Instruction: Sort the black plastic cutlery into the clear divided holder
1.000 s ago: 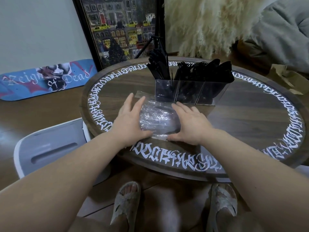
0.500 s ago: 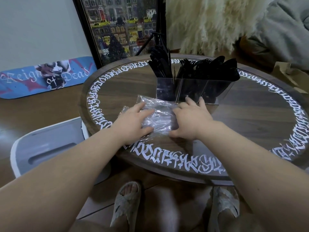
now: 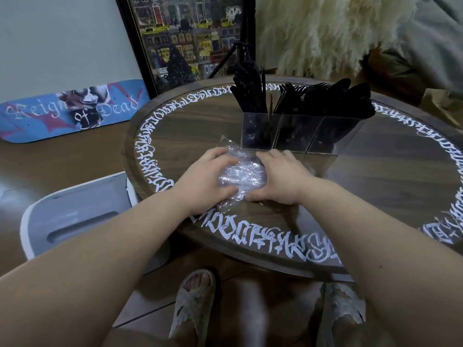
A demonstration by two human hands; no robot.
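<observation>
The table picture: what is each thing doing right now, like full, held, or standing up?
Holder: upright on the table, three compartments filled.
Cutlery: standing in the holder, tops sticking out.
Plastic bag: crumpled, gripped between both hands.
Left hand: fingers curled on the bag.
Right hand: fingers curled on the bag.
Skateboard: leaning on its edge against the wall.
Picture: propped upright.

A clear, rectangular divided plastic holder (image 3: 298, 132) stands upright on the round dark wooden counter (image 3: 190, 131) with white lettering round its rim. It has three compartments side by side, all filled with black plastic cutlery (image 3: 303, 97) standing handle-down. The left compartment holds a tight bunch leaning left; the middle one shows fork tines; the right one's pieces fan to the right.
</observation>
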